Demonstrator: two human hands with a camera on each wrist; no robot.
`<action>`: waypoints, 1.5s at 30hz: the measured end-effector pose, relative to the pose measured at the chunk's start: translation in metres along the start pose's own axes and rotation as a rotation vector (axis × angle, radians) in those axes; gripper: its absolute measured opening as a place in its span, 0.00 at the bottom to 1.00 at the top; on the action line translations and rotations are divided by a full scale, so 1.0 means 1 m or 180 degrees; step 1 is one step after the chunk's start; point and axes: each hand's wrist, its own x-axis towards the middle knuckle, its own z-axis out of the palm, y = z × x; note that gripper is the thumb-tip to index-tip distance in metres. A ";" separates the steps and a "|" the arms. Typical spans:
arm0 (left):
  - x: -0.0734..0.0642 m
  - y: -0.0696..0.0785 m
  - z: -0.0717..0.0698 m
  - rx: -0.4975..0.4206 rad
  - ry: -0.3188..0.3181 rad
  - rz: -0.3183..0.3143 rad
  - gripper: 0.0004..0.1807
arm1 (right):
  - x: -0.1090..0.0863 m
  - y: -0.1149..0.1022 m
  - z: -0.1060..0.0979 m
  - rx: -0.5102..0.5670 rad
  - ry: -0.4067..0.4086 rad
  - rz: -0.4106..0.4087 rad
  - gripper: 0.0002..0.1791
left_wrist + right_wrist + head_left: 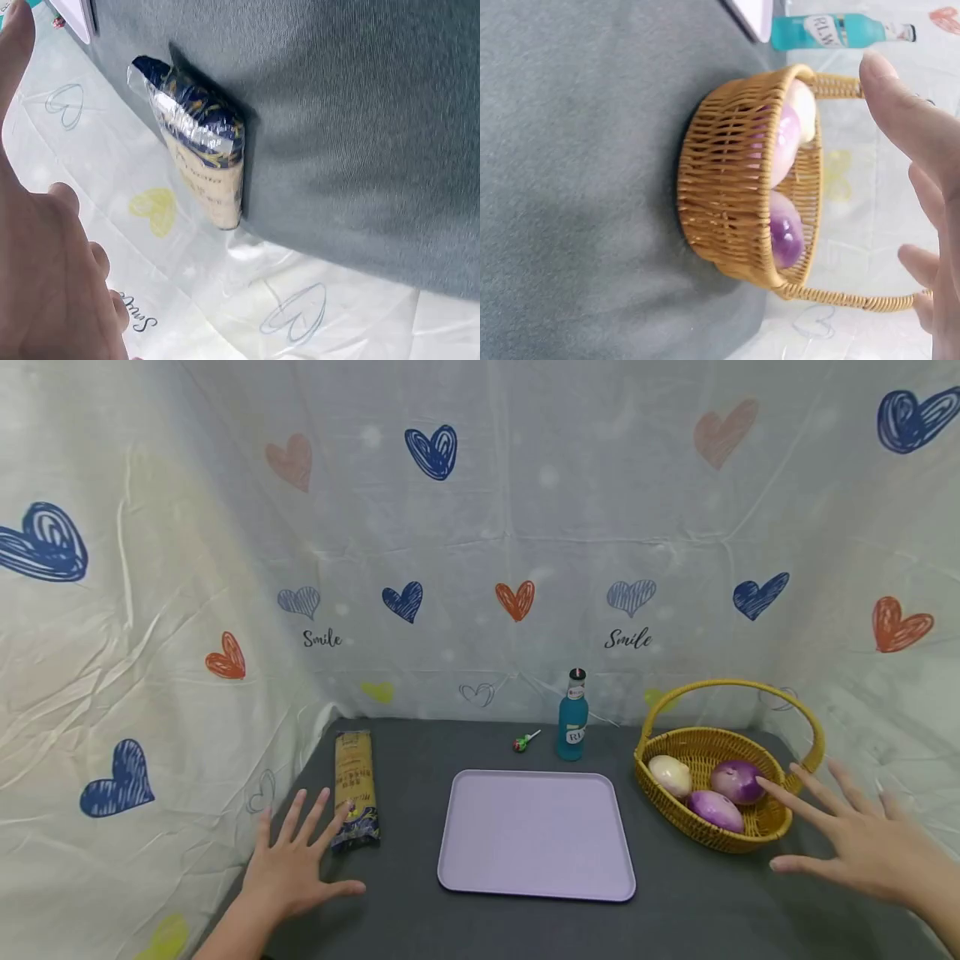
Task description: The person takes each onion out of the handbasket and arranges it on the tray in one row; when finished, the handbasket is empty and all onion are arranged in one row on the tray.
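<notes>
Your two hands above a dark grey surface [405, 910]. Your left hand [288, 868] is at the left, its fingers released, extended and spread apart. Nearest to it lies a yellow packet [355, 777] with a dark blue end turned toward you; in the left wrist view, hand and packet are apart. Your right hand [862, 847] is at the right, its fingers likewise released and splayed. Beside it stands a yellow wicker basket [675, 811] with its arched handle upright. In the head view your fingertips overlap the basket's near right side; whether they touch it, you cannot tell. Inside the basket rest a white onion [670, 775] at the left, a purple onion [716, 811] at the front and a second purple onion [737, 779] to the right. Between your hands lies a lilac tray [536, 835], flat on the surface. Behind it a blue bottle [572, 720] stands upright, a small lollipop [521, 744] lying to its left. A white curtain [480, 510] printed with hearts and "Smile" encloses the scene.
</notes>
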 end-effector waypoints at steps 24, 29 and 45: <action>0.046 0.060 0.036 -0.1003 0.0144 0.0608 0.67 | 0.043 -0.002 -0.021 0.1630 0.0309 -0.0680 0.45; 0.054 0.068 0.044 -0.1331 -0.0150 0.0617 0.70 | 0.050 -0.002 -0.018 0.1603 0.0400 -0.0749 0.39; 0.066 0.085 0.053 -0.1680 -0.0886 0.0693 0.76 | 0.079 0.010 -0.013 0.2599 -0.0853 -0.1185 0.34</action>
